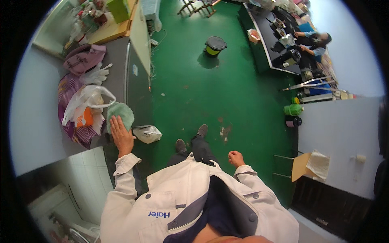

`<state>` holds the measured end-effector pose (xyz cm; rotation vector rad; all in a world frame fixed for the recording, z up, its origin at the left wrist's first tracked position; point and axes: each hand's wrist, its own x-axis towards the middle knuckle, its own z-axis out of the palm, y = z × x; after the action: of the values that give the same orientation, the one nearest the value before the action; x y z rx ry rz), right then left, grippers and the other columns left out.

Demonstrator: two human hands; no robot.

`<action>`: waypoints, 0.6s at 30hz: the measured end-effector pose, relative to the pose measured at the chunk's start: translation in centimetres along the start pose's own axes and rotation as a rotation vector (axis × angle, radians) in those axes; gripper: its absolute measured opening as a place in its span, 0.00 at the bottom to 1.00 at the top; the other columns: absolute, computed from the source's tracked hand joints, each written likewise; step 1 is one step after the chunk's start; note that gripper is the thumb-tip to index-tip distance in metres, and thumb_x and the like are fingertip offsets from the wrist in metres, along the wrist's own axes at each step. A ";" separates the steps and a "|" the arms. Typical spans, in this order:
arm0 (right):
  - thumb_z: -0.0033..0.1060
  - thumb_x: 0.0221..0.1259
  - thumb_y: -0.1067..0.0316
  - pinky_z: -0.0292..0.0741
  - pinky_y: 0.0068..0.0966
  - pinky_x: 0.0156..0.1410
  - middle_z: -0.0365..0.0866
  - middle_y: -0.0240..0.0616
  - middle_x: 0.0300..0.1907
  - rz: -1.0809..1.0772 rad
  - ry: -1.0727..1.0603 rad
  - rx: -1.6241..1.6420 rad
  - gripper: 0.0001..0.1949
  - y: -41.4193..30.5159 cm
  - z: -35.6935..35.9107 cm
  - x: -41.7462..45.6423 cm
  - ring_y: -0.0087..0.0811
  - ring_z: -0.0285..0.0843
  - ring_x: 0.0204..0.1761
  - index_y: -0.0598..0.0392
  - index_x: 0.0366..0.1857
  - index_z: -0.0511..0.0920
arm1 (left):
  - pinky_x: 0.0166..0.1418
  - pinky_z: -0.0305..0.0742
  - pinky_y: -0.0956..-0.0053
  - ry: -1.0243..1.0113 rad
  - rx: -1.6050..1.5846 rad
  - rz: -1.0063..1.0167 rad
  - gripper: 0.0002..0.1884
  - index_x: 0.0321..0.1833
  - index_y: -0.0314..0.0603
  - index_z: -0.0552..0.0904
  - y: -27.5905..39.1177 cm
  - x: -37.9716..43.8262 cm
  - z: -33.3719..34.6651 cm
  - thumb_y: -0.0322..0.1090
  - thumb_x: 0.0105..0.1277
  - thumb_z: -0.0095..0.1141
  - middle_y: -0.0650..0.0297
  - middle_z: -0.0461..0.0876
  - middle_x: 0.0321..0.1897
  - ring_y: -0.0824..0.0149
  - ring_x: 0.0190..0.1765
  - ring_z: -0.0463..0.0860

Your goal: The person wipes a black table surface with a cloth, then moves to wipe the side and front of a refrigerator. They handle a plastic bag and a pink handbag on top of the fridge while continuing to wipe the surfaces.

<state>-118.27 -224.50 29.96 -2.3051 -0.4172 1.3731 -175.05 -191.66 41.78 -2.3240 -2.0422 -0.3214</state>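
Observation:
My left hand (121, 136) lies with its fingers flat on a round, light green cloth (123, 114). That cloth is on the dark top of a refrigerator (117, 57), near its edge. Beside it sit a white plastic bag (73, 106) with an orange item, and a purple patterned cloth (65, 91). Farther along the top are whitish gloves (98, 76) and a mauve fabric bag (86, 59). Over the green floor, by my jacket's front, hangs my right hand (236, 158), its fingers curled and nothing visible in it.
A silvery bag (148, 134) is by the refrigerator's side. A lidded bin (215, 45) stands on the floor ahead. At the right are a dark table (264, 48) with a seated person behind it, crutches (310, 83), a green jug (293, 110) and a chair (299, 167).

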 end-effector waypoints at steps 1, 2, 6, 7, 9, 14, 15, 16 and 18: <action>0.68 0.77 0.64 0.83 0.27 0.35 0.91 0.35 0.40 -0.011 0.008 -0.006 0.12 -1.4 -0.2 -0.7 0.27 0.88 0.31 0.57 0.56 0.89 | 0.93 0.55 0.42 -0.008 -0.008 0.002 0.52 0.92 0.37 0.59 -0.2 -0.6 -0.2 0.36 0.68 0.76 0.41 0.53 0.93 0.38 0.93 0.53; 0.68 0.76 0.64 0.84 0.27 0.37 0.92 0.36 0.41 -0.023 0.010 -0.011 0.13 -2.4 -0.5 -0.7 0.28 0.89 0.32 0.57 0.55 0.90 | 0.93 0.54 0.42 -0.014 -0.012 0.002 0.52 0.92 0.35 0.59 -0.6 -0.9 -0.3 0.36 0.68 0.76 0.40 0.54 0.93 0.37 0.93 0.54; 0.67 0.78 0.64 0.83 0.25 0.35 0.92 0.34 0.41 -0.105 -0.068 0.005 0.12 -4.2 0.3 0.9 0.26 0.89 0.32 0.56 0.57 0.89 | 0.91 0.55 0.40 0.019 0.008 0.020 0.49 0.89 0.35 0.65 -1.4 4.0 0.8 0.48 0.70 0.75 0.38 0.59 0.90 0.35 0.91 0.56; 0.66 0.79 0.64 0.80 0.24 0.32 0.90 0.33 0.40 -0.106 -0.078 -0.002 0.11 -4.1 0.3 1.1 0.25 0.88 0.31 0.54 0.56 0.88 | 0.92 0.54 0.40 -0.018 -0.004 -0.024 0.49 0.89 0.36 0.64 -0.5 5.6 0.3 0.51 0.72 0.73 0.39 0.59 0.91 0.35 0.91 0.56; 0.67 0.79 0.64 0.79 0.23 0.31 0.90 0.32 0.39 -0.087 -0.134 -0.074 0.10 -4.3 0.8 2.5 0.24 0.87 0.30 0.54 0.56 0.88 | 0.93 0.50 0.40 -0.001 0.002 -0.084 0.47 0.92 0.40 0.61 -1.1 5.5 0.7 0.50 0.76 0.69 0.44 0.53 0.94 0.39 0.94 0.52; 0.67 0.79 0.64 0.79 0.24 0.31 0.90 0.33 0.39 -0.134 -0.100 -0.110 0.10 -3.7 -0.3 4.5 0.23 0.85 0.29 0.54 0.55 0.88 | 0.92 0.52 0.38 -0.012 -0.066 -0.036 0.50 0.91 0.38 0.61 0.3 0.5 -0.2 0.46 0.72 0.75 0.42 0.55 0.93 0.36 0.93 0.53; 0.67 0.79 0.64 0.79 0.24 0.32 0.90 0.33 0.39 -0.139 -0.103 -0.106 0.10 -3.9 -0.4 4.5 0.23 0.85 0.29 0.54 0.55 0.88 | 0.92 0.52 0.38 0.004 -0.070 -0.038 0.50 0.91 0.37 0.61 0.3 0.3 -0.4 0.45 0.72 0.75 0.42 0.55 0.93 0.36 0.93 0.53; 0.67 0.79 0.64 0.80 0.24 0.32 0.91 0.33 0.39 -0.144 -0.103 -0.100 0.10 -3.9 -0.5 4.5 0.23 0.85 0.30 0.54 0.55 0.88 | 0.92 0.52 0.38 0.020 -0.075 -0.038 0.51 0.91 0.37 0.60 0.4 0.2 -0.5 0.44 0.71 0.75 0.43 0.54 0.93 0.36 0.93 0.53; 0.68 0.77 0.64 0.84 0.26 0.37 0.92 0.35 0.42 -0.147 -0.092 -0.096 0.12 -3.8 -0.6 4.2 0.27 0.88 0.33 0.58 0.55 0.89 | 0.92 0.51 0.37 0.062 -0.073 -0.021 0.50 0.91 0.38 0.61 0.5 1.1 -0.7 0.45 0.72 0.74 0.44 0.54 0.93 0.35 0.93 0.53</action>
<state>-115.97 -219.41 28.96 -2.2416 -0.6813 1.4175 -174.50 -190.79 42.67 -2.3027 -2.0614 -0.4701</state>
